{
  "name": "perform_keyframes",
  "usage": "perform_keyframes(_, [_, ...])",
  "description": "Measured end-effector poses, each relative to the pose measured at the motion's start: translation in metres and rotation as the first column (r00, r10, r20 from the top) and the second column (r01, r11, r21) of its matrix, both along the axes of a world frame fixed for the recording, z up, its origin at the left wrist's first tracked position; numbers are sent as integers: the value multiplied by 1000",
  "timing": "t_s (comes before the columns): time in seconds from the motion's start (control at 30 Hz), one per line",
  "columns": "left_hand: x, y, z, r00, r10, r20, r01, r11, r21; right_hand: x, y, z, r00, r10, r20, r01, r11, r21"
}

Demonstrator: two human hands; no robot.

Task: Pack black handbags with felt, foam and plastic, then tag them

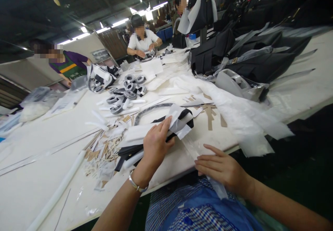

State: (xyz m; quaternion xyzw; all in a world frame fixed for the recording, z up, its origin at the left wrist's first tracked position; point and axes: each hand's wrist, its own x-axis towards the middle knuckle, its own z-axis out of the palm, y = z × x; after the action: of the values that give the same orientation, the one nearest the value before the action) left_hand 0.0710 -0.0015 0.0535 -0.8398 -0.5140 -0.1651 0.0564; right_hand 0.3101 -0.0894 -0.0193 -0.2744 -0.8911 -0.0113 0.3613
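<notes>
Meanwhile, at the near edge of a cluttered white surface [85, 192], a worker in a blue checked garment [166, 203] steadies a black bag [132, 149] that lies just in front of the body. The left hand [157, 140], a bangle [137, 184] at its wrist, closes fingers and thumb on the bag's end, where white wrapping [178, 121] covers part of the dark material. The right hand [223, 170], fingers stretched out, lies over a strip of clear film [190, 147] at the edge; whether it pinches the film cannot be told. Left of the bag sits a heap of pale cord [114, 147] mixed with paper scraps; beyond it, rolled grey straps [130, 88] are piled up. Brown card strips [209, 118] lie to the right, beside a long spread of white sheeting [229, 109]. Farther back at right, black bags [260, 62] with plastic-wrapped parts crowd together. Across the surface, a person in a white shirt [144, 42] handles small pieces, while another in a green and purple top [74, 66] leans in at left.
</notes>
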Motion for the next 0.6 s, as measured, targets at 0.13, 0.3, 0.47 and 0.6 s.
perform_keyframes(0.13, [4,-10,-21,996,-94,1,94,995,17,-12,-17,-19,1000,6,-25,-6,1000,-13])
perform_keyframes(0.3, [11,-24,-55,991,-106,-75,114,987,115,-1,-31,-6,981,192,17,-181,946,-269])
perform_keyframes(0.47, [13,-27,-62,989,-107,-103,120,985,123,17,-11,33,996,-22,-85,5,979,-206])
perform_keyframes(0.6, [13,-24,-59,989,-111,-97,122,985,118,5,27,37,922,-371,-107,340,911,-232])
